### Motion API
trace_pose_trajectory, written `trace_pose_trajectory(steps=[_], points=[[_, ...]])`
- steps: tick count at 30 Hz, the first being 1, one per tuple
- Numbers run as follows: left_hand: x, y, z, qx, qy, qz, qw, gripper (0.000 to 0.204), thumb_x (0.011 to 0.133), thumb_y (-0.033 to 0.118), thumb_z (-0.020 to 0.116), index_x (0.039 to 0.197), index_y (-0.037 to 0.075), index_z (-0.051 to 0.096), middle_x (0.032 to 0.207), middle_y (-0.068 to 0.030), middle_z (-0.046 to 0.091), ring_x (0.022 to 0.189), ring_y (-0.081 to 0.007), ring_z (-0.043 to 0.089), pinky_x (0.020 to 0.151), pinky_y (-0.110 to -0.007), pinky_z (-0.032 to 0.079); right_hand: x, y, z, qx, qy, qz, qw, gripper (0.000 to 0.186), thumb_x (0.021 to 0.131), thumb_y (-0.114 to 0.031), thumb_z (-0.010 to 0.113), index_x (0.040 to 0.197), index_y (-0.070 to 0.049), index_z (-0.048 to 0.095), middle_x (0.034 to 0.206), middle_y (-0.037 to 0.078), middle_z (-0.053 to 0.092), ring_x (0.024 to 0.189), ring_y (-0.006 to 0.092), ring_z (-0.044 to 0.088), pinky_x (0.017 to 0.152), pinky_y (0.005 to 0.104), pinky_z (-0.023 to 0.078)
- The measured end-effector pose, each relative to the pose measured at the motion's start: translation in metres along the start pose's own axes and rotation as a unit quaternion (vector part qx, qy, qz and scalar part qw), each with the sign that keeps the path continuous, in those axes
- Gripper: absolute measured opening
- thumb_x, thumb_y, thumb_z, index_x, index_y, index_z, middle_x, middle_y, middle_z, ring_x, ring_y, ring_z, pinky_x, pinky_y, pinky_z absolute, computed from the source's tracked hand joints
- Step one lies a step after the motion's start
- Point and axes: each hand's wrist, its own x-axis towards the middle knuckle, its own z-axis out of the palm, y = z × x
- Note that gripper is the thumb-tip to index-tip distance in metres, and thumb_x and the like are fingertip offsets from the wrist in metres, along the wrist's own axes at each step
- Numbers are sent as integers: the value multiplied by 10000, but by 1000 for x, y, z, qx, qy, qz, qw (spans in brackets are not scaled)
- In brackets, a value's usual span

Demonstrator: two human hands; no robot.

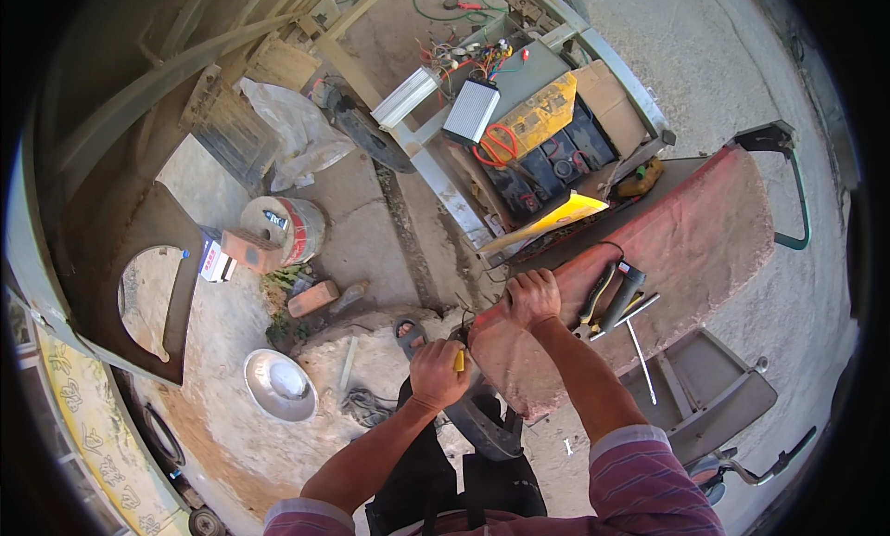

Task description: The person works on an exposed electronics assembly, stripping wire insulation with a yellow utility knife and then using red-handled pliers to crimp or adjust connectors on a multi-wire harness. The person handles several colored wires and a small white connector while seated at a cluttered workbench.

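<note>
Pale, dusty ground point(218, 397) spreads to my left, the side with most room for my left arm, while an open-topped frame of silver-grey metal point(626, 82) limits reach ahead and to the right. Just this side of the frame lies a long padded seat in worn, faded red cloth point(705, 216), its long axis slanting from near my knees to the far right. On the ground leftward sits a round, shiny metal basin point(262, 399), well apart from me. My right hand point(533, 299), the nearer one, touches the seat's far left edge with curled fingers; I cannot tell whether they pinch anything. Lower and further left, my left hand point(438, 376) is closed in a fist just off the seat's left end. Right of my right hand, a T-shaped steel bar point(640, 348) points its stem toward me past the seat's near edge, beside a hand tool with a black and yellow grip point(595, 295). Smallest, a stubby bright yellow handle point(459, 361) pokes from my left fist on the side facing the seat; its hidden length leaves its axis unclear.
</note>
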Motion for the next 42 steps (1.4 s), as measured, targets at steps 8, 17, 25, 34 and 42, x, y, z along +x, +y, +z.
trace_pose_trajectory(steps=[8, 17, 25, 34, 42], points=[[0, -1, -1, -7, -18, -3, 1000, 168, 803, 124, 725, 936, 90, 629, 840, -127, 642, 793, -372, 661, 707, -473, 545, -1, 0, 1, -5, -2, 5, 1000, 128, 716, -245, 711, 711, -142, 636, 760, 56, 645, 823, 253, 640, 866, 420, 456], [3, -2, 0, -8, -42, -4, 999, 155, 805, 110, 728, 924, 88, 630, 835, -104, 659, 787, -342, 685, 700, -444, 555, 1, 1, 0, 4, -5, 10, 1000, 149, 690, -251, 719, 706, -135, 628, 764, 54, 640, 823, 246, 636, 873, 413, 460], [8, -4, -1, -10, -78, -1, 997, 152, 799, 107, 731, 914, 86, 634, 806, -97, 653, 712, -334, 660, 644, -442, 536, 4, 1, -2, 17, -6, 20, 1000, 129, 680, -228, 715, 705, -133, 631, 759, 48, 636, 825, 249, 639, 902, 419, 472], [11, -10, 1, -34, -103, 15, 994, 152, 821, 152, 735, 909, 106, 620, 764, -74, 617, 665, -306, 625, 615, -432, 478, 7, 0, -5, 17, -5, 30, 999, 130, 651, -235, 712, 688, -153, 619, 735, 46, 609, 811, 253, 629, 893, 420, 471], [16, -9, -1, -51, -123, 17, 991, 131, 834, 143, 730, 902, 100, 626, 752, -77, 625, 670, -305, 634, 620, -433, 478, 5, 1, -4, 10, -38, 39, 998, 176, 657, -275, 715, 716, -141, 617, 759, 51, 609, 830, 246, 629, 927, 417, 475]])
